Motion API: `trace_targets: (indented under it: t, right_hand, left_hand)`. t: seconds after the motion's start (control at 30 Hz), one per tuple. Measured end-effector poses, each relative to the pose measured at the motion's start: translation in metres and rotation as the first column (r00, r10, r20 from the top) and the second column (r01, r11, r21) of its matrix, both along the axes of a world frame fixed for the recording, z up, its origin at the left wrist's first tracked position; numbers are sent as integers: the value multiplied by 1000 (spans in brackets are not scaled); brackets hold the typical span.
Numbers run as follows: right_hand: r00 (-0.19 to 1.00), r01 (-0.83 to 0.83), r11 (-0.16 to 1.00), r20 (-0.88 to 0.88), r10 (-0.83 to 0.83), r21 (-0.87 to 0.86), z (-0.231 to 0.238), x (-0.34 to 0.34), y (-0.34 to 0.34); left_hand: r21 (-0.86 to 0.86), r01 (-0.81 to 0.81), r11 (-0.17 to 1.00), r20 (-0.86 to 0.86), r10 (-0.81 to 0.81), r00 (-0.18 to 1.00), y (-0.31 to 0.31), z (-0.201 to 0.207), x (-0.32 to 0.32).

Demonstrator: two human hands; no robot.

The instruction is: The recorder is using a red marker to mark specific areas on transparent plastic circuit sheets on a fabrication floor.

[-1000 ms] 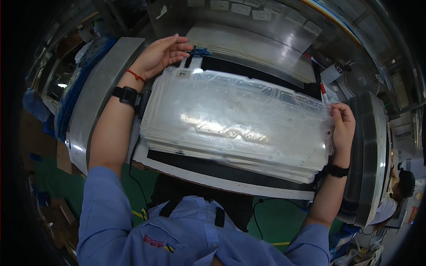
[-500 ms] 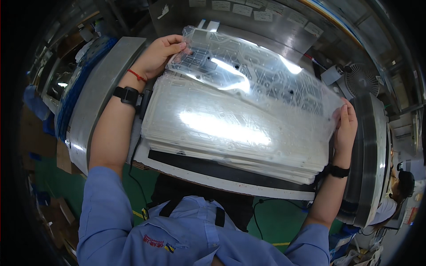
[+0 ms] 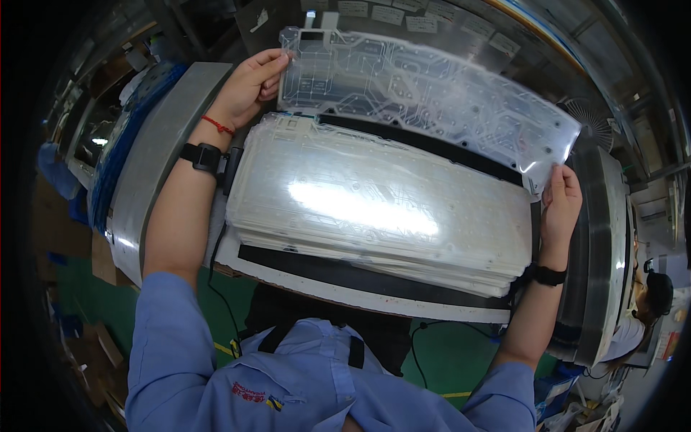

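Between my hands hangs a clear flexible circuit sheet (image 3: pixel 425 86) with fine printed traces, dots and a short tab on its top edge. Its left edge is pinched by my left hand (image 3: pixel 253 83), thumb on the near side. At the lower right corner, my right hand (image 3: pixel 560 205) grips the sheet between thumb and fingers. Below and nearer to me lies a thick stack of similar clear sheets (image 3: pixel 374 216), with a bright glare across the top one. The held sheet is raised beyond the stack's far edge, and a dark strip shows between them.
The stack rests on a white-edged table (image 3: pixel 302 286) with a black surface. Metal-sided blocks stand left (image 3: pixel 162 144) and right (image 3: pixel 597 266). A round fan (image 3: pixel 586 122) is at the far right. Another person (image 3: pixel 644 317) is at the right rim.
Both hands still hold the circuit sheet. It has lifted up and away from the stack, straightening out, so the stack's far edge and a dark strip now show.
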State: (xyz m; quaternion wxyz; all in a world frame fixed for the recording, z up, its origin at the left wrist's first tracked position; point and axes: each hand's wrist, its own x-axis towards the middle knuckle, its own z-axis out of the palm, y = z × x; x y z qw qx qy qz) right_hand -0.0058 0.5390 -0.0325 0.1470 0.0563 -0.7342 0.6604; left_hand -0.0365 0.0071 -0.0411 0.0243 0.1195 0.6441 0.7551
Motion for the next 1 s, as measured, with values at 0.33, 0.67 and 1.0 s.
trace_targets:
  t: [0.33,0.67,1.0]
  right_hand:
    - [993,59,998,-103,-60,-10,-2,-2,-3]
    - [995,26,1000,-94,-25,15,1,1,-7]
    - [997,-59,998,-41,58,-22,2,0,-7]
  left_hand:
    - [-130,-181,975,55,189,980,28,7,7]
    - [-207,-62,976,139,92,986,24,7,8]
    - [-22,-69,997,122,71,990,4,-2,-2]
